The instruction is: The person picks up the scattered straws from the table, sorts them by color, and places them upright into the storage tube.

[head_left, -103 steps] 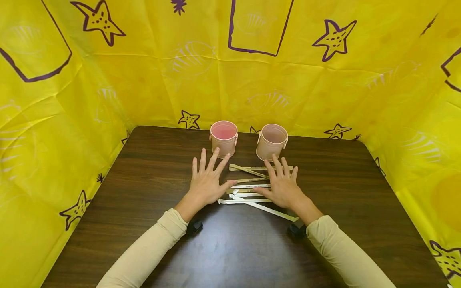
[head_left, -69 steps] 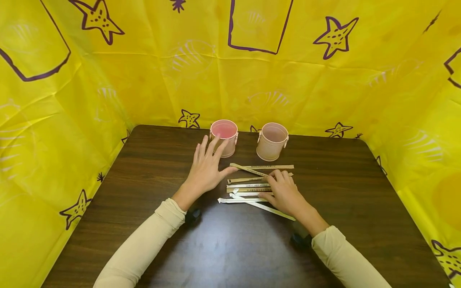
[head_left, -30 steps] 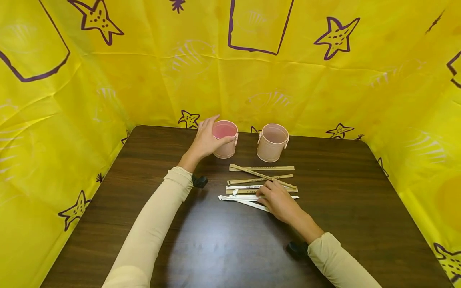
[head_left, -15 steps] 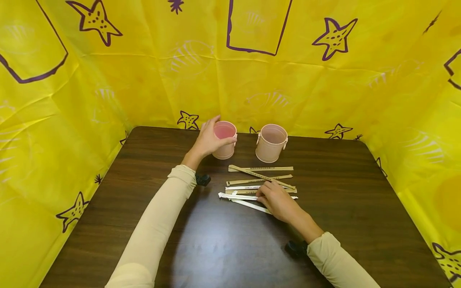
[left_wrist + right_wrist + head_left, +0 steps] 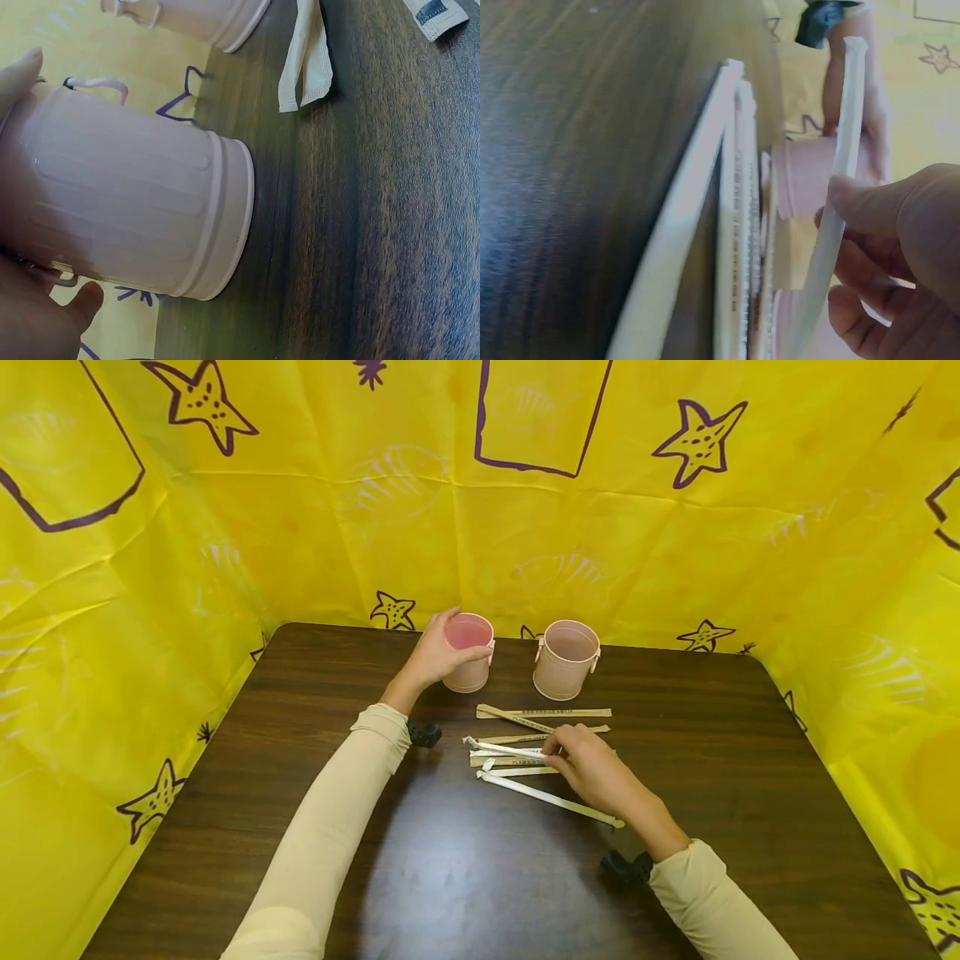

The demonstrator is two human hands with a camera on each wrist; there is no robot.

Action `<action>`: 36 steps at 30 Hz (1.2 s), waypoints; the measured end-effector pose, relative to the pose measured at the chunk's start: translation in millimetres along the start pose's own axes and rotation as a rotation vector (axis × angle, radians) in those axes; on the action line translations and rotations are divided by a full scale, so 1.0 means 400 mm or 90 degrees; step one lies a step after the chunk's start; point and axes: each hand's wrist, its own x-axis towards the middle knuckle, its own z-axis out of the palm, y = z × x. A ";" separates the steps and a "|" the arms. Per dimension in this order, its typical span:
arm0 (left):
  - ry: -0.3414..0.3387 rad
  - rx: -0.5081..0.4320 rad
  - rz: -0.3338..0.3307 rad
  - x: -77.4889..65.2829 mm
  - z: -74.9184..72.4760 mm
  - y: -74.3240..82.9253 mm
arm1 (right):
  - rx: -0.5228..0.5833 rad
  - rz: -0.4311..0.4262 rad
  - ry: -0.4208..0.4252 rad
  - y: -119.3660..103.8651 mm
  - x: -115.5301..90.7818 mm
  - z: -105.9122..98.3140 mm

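My left hand [image 5: 435, 652] grips the left one of two small pink buckets [image 5: 467, 677], fingers round its far left side and thumb across the front. In the left wrist view this bucket [image 5: 127, 187] stands upright on the table, its small loop handles at the rim. My right hand [image 5: 596, 768] pinches a white paper-wrapped straw [image 5: 510, 749] between thumb and fingers, raised over the others. The right wrist view shows the straw [image 5: 849, 112] clear of the pile, its near end blurred. Beneath lie several wrapped straws, brown ones [image 5: 588, 712] and a slanted white one [image 5: 555, 798].
The second pink bucket [image 5: 564, 678] stands upright to the right of the first, behind the straws. A dark wood-grain table [image 5: 337, 693] carries everything. Yellow printed cloth [image 5: 420, 543] hangs close behind the buckets and along both sides. A black wrist camera [image 5: 626, 867] sits at my right wrist.
Both hands were spread open over the straws. My left hand has moved to the left bucket and grips it. My right hand has picked a white straw off the pile and raised it.
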 end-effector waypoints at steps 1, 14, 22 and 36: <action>0.001 -0.009 -0.003 0.000 0.000 -0.001 | 0.010 0.008 0.002 -0.002 0.003 -0.006; 0.021 -0.082 -0.016 -0.008 0.010 -0.006 | 0.220 0.035 0.051 -0.024 0.069 -0.066; 0.032 -0.114 -0.015 -0.002 0.026 -0.009 | 0.292 0.101 0.120 -0.040 0.116 -0.093; 0.036 -0.118 -0.013 -0.002 0.024 -0.015 | 0.412 0.106 0.292 -0.062 0.215 -0.123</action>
